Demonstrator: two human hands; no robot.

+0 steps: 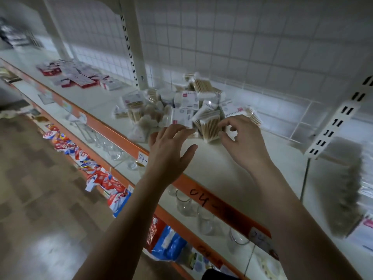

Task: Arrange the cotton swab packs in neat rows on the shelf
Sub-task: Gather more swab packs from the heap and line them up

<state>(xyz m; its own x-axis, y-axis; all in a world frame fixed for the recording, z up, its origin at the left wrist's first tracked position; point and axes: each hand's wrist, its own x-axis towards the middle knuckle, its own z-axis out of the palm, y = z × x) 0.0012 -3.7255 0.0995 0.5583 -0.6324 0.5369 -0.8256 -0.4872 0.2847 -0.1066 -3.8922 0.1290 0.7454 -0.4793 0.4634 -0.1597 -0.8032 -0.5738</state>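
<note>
Head view: clear-plastic cotton swab packs [181,112] heaped mid white shelf [218,164], likely light, crinkly, slippery; left hand [171,148] spread over front packs, right hand [242,142] curled at square wooden-stick pack [210,126], pinch unclear; best gripped across opposite sides.

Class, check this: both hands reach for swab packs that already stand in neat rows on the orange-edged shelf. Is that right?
Not quite. The head view shows the packs lying in a jumbled pile, not neat rows. The rest holds: the left hand and right hand both reach for them on the orange-edged shelf.
</note>
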